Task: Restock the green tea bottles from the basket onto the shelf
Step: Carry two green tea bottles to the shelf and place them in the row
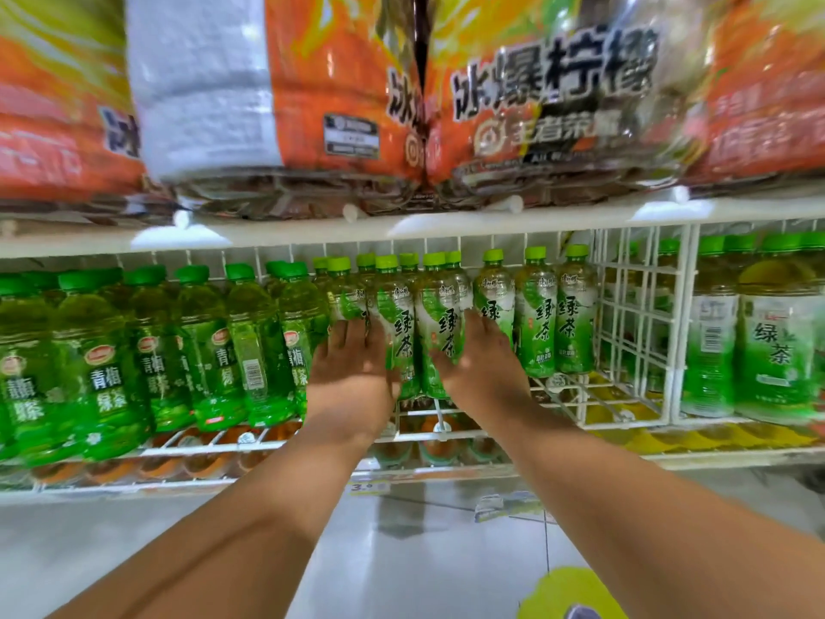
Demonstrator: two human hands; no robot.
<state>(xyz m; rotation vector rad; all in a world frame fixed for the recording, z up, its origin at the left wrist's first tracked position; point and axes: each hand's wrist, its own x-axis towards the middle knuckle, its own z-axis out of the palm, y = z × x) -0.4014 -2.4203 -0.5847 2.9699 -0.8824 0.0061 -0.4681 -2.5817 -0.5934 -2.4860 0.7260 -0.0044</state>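
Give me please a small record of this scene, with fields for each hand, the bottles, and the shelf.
left hand: fingers straight, flat against green tea bottles
right hand: fingers straight, pressing the same bottles
green tea bottles: upright, bunched on the wire shelf
neighbours: darker green bottles left, larger bottles right
above: orange multipacks

Both hands point(415, 368) cover the lower labels of the green tea bottles point(439, 323) they touch

Green tea bottles point(439, 323) (green-capped) stand upright on shelf point(451, 415).
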